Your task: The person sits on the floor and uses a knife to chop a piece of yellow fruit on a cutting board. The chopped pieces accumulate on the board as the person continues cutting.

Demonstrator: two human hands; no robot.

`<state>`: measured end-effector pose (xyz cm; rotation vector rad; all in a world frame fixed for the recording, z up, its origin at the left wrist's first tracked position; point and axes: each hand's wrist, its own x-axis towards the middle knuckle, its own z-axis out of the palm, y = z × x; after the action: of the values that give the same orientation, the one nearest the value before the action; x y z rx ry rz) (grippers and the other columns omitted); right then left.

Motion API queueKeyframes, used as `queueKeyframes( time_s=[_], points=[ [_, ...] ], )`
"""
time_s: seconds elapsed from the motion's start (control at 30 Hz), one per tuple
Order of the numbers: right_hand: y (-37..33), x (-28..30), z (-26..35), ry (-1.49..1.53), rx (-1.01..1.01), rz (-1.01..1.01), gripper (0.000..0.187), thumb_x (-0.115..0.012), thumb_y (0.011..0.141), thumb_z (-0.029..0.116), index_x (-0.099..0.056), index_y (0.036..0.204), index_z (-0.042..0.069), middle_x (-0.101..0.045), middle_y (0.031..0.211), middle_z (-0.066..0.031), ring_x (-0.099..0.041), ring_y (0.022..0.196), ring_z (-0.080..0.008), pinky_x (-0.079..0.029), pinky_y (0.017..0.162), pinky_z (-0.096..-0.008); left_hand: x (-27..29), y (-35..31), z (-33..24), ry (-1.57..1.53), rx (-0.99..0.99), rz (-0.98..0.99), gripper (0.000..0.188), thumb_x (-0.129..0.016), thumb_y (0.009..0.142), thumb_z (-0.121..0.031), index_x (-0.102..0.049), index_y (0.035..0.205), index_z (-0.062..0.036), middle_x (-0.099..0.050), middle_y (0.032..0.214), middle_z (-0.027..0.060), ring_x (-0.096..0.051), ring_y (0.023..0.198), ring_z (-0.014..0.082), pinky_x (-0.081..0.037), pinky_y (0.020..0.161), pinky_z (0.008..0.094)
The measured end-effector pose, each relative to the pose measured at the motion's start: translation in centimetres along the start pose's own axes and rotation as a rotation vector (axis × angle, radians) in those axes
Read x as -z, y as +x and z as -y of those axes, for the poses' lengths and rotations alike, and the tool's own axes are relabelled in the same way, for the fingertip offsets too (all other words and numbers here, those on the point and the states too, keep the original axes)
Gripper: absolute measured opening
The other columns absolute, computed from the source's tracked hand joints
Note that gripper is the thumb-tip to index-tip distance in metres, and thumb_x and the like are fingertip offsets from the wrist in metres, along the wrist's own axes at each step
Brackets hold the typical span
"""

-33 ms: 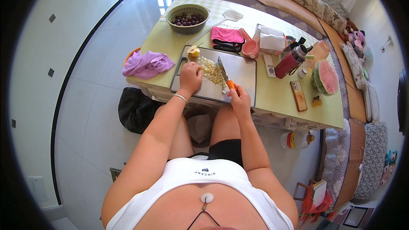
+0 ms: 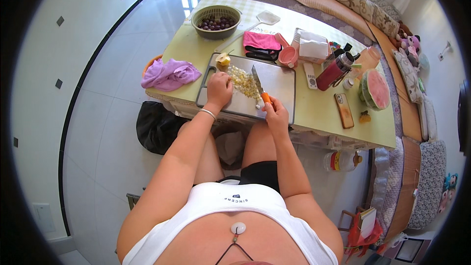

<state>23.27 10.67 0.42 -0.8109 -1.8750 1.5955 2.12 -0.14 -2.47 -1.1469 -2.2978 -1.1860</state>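
A grey-rimmed cutting board (image 2: pixel 279 81) lies at the table's near edge, with small pale-yellow diced pieces (image 2: pixel 241 79) spread over its middle. My right hand (image 2: pixel 277 114) grips the orange handle of a kitchen knife (image 2: pixel 257 80). Its blade stands beside the right edge of the diced pieces. My left hand (image 2: pixel 219 90) rests on the board at their left side, fingers curled in; whatever they hold, if anything, is hidden. Just beyond that hand sits a cut yellow fruit (image 2: pixel 222 59), its pale flesh showing.
A colander of dark round fruit (image 2: pixel 216 21) stands far left, a purple cloth (image 2: pixel 170 74) nearer. Behind the board are a pink cloth (image 2: pixel 262 42) and a pink cup (image 2: pixel 287 56). Rightward stand a red flask (image 2: pixel 335 71), a remote (image 2: pixel 310 75), a phone (image 2: pixel 344 110) and a cut watermelon (image 2: pixel 374 90).
The knife blade has shifted very slightly to the right. Both hands stay in practically the same place.
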Motion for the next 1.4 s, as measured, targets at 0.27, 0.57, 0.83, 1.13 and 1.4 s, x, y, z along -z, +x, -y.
queueKeyframes(
  time_s=[0.27,0.57,0.83,1.13,1.4],
  points=[
    [0.0,-1.2,0.5,-0.012,0.031,0.034,0.032,-0.059,0.096,0.012,-0.062,0.123,-0.002,-0.068,0.09,-0.005,-0.062,0.078,-0.011,-0.049,0.073,-0.0267,0.1,0.0,0.1,-0.009,0.0,0.004,0.009,-0.067,0.077,-0.008,-0.069,0.085,-0.0041,-0.066,0.097,0.0111,-0.061,0.095,0.0318,-0.049,0.085,0.0413],
    [-0.3,-2.1,2.0,-0.018,0.051,0.056,0.031,-0.059,0.094,0.011,-0.063,0.122,-0.002,-0.068,0.09,-0.007,-0.063,0.079,-0.0118,-0.05,0.073,-0.0276,0.1,0.1,0.1,-0.03,-0.016,-0.016,0.009,-0.066,0.077,-0.008,-0.068,0.084,-0.0045,-0.065,0.094,0.0116,-0.06,0.094,0.0324,-0.049,0.084,0.043],
    [-0.3,-2.8,1.6,0.023,0.036,0.094,0.03,-0.059,0.095,0.011,-0.063,0.122,-0.002,-0.067,0.086,-0.0048,-0.063,0.078,-0.0114,-0.05,0.072,-0.0268,-0.2,-0.1,0.4,-0.025,-0.009,-0.034,0.011,-0.067,0.076,-0.008,-0.068,0.086,-0.0033,-0.066,0.096,0.0131,-0.061,0.094,0.0335,-0.049,0.084,0.0429],
    [0.1,-2.9,0.8,-0.072,0.04,0.156,0.03,-0.059,0.095,0.011,-0.063,0.121,-0.003,-0.068,0.09,-0.0078,-0.064,0.079,-0.0118,-0.05,0.074,-0.0275,-0.1,0.0,0.3,-0.05,-0.01,-0.083,0.011,-0.065,0.075,-0.007,-0.067,0.086,-0.0032,-0.065,0.094,0.0132,-0.06,0.094,0.034,-0.049,0.085,0.044],
    [-0.4,-2.9,1.3,-0.041,0.027,0.142,0.03,-0.06,0.094,0.011,-0.063,0.121,-0.004,-0.069,0.093,-0.0089,-0.065,0.079,-0.0128,-0.051,0.075,-0.0274,0.5,0.4,-0.1,0.056,0.013,-0.176,0.005,-0.066,0.075,-0.005,-0.066,0.08,-0.0052,-0.064,0.088,0.0117,-0.06,0.09,0.0322,-0.048,0.081,0.0421]
  ],
)
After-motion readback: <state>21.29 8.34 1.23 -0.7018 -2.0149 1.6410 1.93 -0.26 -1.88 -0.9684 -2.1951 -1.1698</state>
